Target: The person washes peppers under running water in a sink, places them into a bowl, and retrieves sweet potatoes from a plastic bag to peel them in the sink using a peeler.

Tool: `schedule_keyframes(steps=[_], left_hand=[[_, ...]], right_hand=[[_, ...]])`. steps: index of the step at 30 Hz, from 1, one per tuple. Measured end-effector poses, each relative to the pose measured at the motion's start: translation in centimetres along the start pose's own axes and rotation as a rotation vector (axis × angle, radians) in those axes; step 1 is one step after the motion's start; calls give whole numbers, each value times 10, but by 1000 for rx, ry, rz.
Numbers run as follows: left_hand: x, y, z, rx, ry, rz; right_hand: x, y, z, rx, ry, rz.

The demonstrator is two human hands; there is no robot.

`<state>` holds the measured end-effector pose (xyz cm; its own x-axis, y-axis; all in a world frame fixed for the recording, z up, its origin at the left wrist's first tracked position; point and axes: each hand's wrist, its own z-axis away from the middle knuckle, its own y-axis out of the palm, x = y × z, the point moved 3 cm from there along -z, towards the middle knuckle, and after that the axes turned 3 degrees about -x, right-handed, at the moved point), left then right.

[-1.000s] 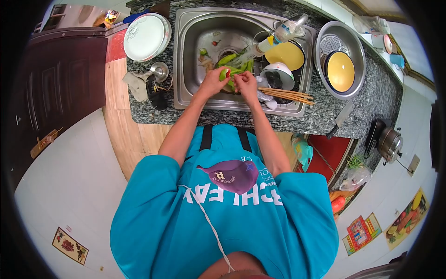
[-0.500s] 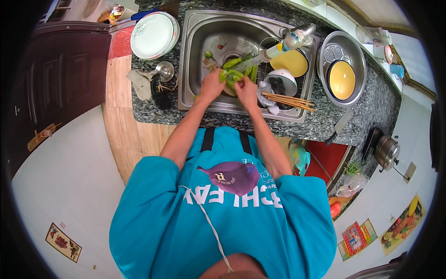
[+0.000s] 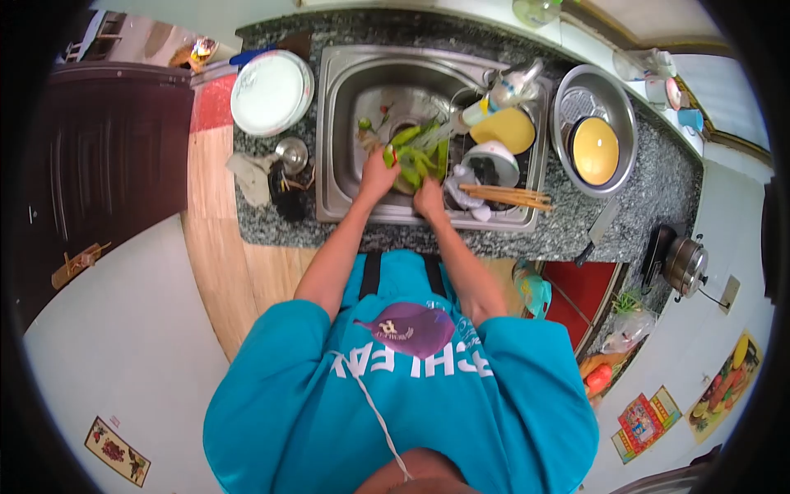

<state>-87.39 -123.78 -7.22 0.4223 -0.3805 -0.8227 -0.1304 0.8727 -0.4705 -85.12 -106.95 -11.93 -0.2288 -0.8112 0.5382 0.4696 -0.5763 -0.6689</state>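
Long green peppers (image 3: 421,156) lie bunched in the sink (image 3: 346,107), over what looks like a green container, under water running from the tap (image 3: 512,86). My left hand (image 3: 378,174) is closed at the left side of the bunch, around a green pepper with a red spot near its end. At the lower edge of the bunch is my right hand (image 3: 429,200), its fingers curled in; what they grip is hidden. A white bowl (image 3: 498,158) with dark contents and several chopsticks (image 3: 506,196) rest just right of my right hand.
Stacked white plates (image 3: 271,92) stand left of the sink, near a metal cup (image 3: 292,154) and a cloth (image 3: 249,179). A yellow bowl (image 3: 502,130) sits behind the white bowl. On the right are a metal basin (image 3: 562,123) holding a yellow dish (image 3: 595,151), and a knife (image 3: 599,230).
My right hand has moved down from the middle of the peppers to their lower edge. My left hand stays at their left side. The whole view has shifted slightly with my head.
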Motion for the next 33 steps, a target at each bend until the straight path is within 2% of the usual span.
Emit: schedule_keyframes(steps=[4, 6, 8, 9, 10, 12, 13, 17, 19, 20, 22, 24, 26, 28, 29, 32, 33], left_hand=[[0, 12, 3, 105, -38, -162], [-2, 12, 3, 101, -35, -184], [-5, 9, 4, 124, -123, -155], [-5, 9, 4, 111, -154, -162], [-6, 7, 3, 106, -152, -169], [-4, 4, 2, 19, -151, -152], [0, 4, 1, 19, -150, -154], [9, -5, -6, -2, -159, -93], [11, -8, -9, -31, -197, -100], [12, -7, -9, -31, -195, -97], [12, -7, -9, -88, -300, -16], [18, 1, -14, -78, -268, 57], [24, 15, -19, -67, -236, 126], [8, 22, -17, -13, -132, 288], [-6, 22, -9, 74, -241, 526], [-11, 27, 1, 164, -137, 569], [-13, 25, 3, 168, -135, 567]], right_hand=[[-6, 9, -16, 98, -72, -131], [-9, 18, -24, 122, -19, -172], [-14, 27, -29, -38, 148, -425], [-17, 29, -33, -109, 139, -441], [-18, 34, -37, -107, 135, -448], [-23, 44, -42, -53, 264, -372], [-24, 47, -45, 27, 251, -442], [-16, 42, -41, 45, 382, -461], [-2, 19, -33, -131, 109, -327], [4, 10, -28, -134, 108, -325], [22, -15, -12, -207, -73, -211], [35, -26, -1, -226, -67, -268], [44, -26, 6, -171, -101, -471], [58, -36, 15, -199, -153, -450], [66, -45, 19, -212, -131, -453], [66, -53, 16, -199, -96, -405], [66, -54, 16, -194, -191, -367]])
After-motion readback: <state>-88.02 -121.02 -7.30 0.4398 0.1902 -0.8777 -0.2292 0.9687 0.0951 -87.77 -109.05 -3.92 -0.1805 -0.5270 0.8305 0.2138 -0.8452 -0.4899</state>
